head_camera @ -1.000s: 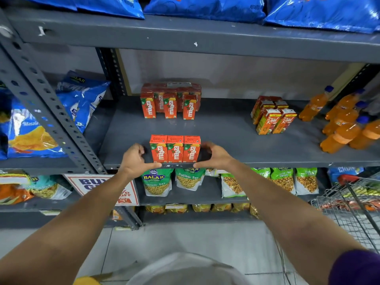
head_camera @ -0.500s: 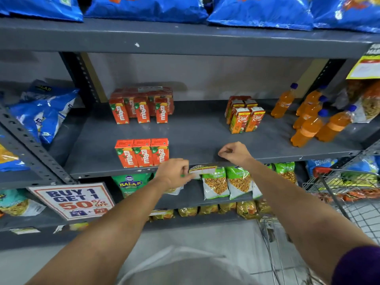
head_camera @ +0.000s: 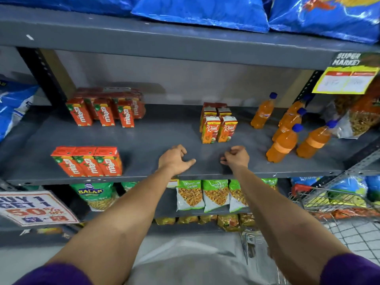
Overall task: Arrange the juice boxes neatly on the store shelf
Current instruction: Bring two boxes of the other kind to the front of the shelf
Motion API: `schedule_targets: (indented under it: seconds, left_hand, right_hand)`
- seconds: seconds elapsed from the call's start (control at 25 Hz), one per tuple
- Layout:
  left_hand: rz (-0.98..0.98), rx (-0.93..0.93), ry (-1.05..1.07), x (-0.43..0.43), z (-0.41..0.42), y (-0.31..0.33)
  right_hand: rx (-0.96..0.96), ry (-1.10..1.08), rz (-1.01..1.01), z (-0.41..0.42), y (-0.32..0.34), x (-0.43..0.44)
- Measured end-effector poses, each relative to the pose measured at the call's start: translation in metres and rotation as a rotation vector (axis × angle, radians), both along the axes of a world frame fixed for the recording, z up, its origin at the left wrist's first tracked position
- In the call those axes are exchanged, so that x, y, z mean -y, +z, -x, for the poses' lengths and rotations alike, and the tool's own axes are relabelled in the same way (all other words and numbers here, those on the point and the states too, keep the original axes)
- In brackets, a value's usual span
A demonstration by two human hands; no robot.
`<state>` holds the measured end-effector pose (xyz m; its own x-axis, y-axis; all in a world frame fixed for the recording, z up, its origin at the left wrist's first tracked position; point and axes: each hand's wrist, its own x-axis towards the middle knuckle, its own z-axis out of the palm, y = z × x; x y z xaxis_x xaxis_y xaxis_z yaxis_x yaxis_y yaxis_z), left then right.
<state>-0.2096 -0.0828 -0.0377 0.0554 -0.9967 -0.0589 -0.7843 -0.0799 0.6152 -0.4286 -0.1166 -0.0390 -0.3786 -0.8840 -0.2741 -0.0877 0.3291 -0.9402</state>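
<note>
Three red Maaza juice boxes (head_camera: 88, 161) stand in a tight row at the front left of the grey shelf (head_camera: 148, 136). More Maaza boxes (head_camera: 104, 110) are grouped at the back left. A cluster of Real juice boxes (head_camera: 218, 125) stands in the middle, a little behind my hands. My left hand (head_camera: 174, 159) hovers over the shelf's front edge with loosely curled fingers, holding nothing. My right hand (head_camera: 235, 156) is beside it, also empty, fingers curled but apart.
Several orange drink bottles (head_camera: 287, 132) stand at the right of the shelf. Blue snack bags (head_camera: 205, 11) fill the shelf above, green snack packets (head_camera: 205, 194) the one below. A wire shopping cart (head_camera: 329, 200) is at the lower right. A 50% off sign (head_camera: 35, 208) hangs lower left.
Both hands let go of the three front Maaza boxes and moved right, now in front of the Real boxes. The view swung right with them.
</note>
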Motion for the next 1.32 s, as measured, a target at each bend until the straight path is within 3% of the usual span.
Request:
schedule_targets:
  seconds: [0.08,0.2,0.48,0.8,0.92,1.32]
  left_hand:
    - [-0.032,-0.023,0.033,0.017,0.013,-0.002]
    - [-0.091,-0.076,0.061,0.041,0.035,-0.001]
    - [-0.094,-0.208,0.072,0.065,0.061,0.002]
    - [-0.071,-0.303,0.015,0.045,0.048,-0.003]
    - [-0.089,-0.284,-0.053,0.03,0.042,-0.005]
    - [-0.061,-0.264,-0.102,0.0,0.04,-0.008]
  right_hand:
    - [-0.016,0.035,0.057,0.016,-0.007,0.012]
    - [-0.19,0.15,0.11,0.023,-0.015,0.027]
    - [-0.231,0.412,0.288,0.04,-0.017,0.046]
    - [-0.274,0.608,0.181,0.046,-0.006,0.037]
    - [-0.38,0.67,0.161,0.052,-0.006,0.028]
    - [-0.349,0.771,0.17,0.057,-0.008,-0.001]
